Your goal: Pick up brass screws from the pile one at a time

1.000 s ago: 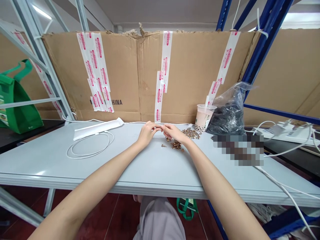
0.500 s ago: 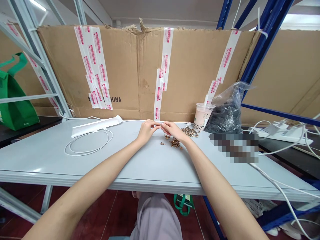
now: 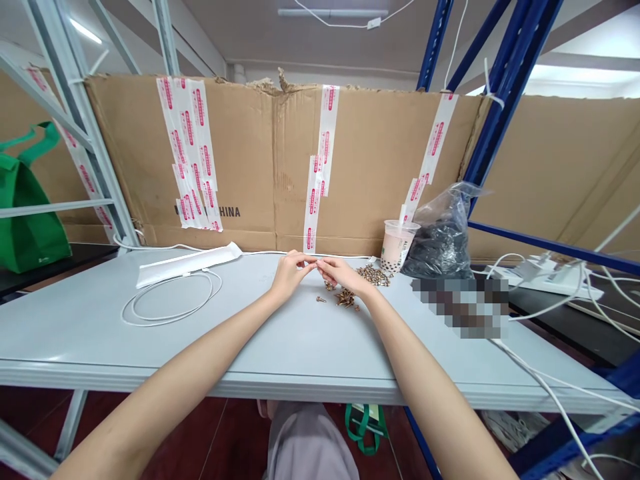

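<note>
Carefully, our left hand (image 3: 289,277) and right hand (image 3: 340,275) pinch narrowly together, hold unclear; one bump could scatter the screws (image 3: 346,299) across the table (image 3: 150,333).

A pixelated patch (image 3: 460,308) blurs part of the table top (image 3: 210,340). Where the left hand (image 3: 289,277) and right hand (image 3: 341,275) meet, they hide whatever may lie between them. The brass fasteners (image 3: 345,299) are too small to tell exactly, the plastic bag's (image 3: 440,247) dark contents are indistinct, and the left edge cuts off a green tote bag (image 3: 25,213).
</note>
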A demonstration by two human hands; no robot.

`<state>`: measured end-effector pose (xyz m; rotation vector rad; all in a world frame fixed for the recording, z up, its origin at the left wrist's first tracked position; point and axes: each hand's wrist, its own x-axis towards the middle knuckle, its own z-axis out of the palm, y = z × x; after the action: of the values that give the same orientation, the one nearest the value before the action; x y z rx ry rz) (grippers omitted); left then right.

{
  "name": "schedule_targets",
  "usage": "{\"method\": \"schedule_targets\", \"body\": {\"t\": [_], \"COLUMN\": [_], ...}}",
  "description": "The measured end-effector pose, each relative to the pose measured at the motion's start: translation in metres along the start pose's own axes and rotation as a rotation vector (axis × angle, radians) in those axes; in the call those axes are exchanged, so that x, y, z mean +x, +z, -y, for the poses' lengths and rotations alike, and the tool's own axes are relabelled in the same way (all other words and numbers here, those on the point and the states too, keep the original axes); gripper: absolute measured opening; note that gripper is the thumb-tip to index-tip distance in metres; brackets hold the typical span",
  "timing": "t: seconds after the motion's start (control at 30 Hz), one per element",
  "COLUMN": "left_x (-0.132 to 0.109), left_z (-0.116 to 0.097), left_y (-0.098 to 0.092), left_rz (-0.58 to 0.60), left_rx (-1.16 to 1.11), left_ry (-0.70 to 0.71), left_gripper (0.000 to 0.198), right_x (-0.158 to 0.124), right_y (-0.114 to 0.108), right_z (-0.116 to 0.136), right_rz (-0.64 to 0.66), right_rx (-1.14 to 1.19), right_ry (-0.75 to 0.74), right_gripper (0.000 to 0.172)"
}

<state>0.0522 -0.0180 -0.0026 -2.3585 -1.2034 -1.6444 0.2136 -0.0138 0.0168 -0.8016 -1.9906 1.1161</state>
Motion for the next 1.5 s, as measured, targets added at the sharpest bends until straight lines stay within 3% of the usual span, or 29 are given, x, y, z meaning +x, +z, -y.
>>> {"method": "schedule_targets", "body": {"t": [0.23, 0.43, 0.73, 1.0, 1.17, 1.5], "left_x": [-0.001, -0.001, 0.001, 0.002, 0.0, 0.002], "left_z": [-0.002, -0.005, -0.007, -0.008, -0.011, -0.01], "left_y": [0.001, -0.001, -0.001, -0.003, -0.001, -0.004], "left_rz": [0.047, 0.049, -0.011, -0.037, -0.005, 0.008], "left_rx": [-0.009, -0.011, -0.026, -0.035, -0.037, -0.024], "left_ry": [0.071, 0.068, 0.103, 0.126, 0.116, 0.09], "left_gripper": [0.015, 0.015, 0.016, 0.016, 0.018, 0.018], "right_x": [0.0, 0.0, -0.001, -0.004, -0.002, -0.008], "right_y": [-0.003, -0.008, -0.007, -0.012, -0.012, -0.012], "right_z": [-0.006, -0.004, 0.001, 0.007, 0.003, 0.013], "right_rz": [0.044, 0.007, -0.057, -0.03, 0.06, 0.101], "right_rx": [-0.021, -0.055, -0.072, -0.063, -0.029, -0.046], "right_ry": [0.02, -0.029, -0.053, -0.059, -0.078, -0.032], "right_gripper": [0.051, 0.039, 0.047, 0.036, 0.041, 0.04]}}
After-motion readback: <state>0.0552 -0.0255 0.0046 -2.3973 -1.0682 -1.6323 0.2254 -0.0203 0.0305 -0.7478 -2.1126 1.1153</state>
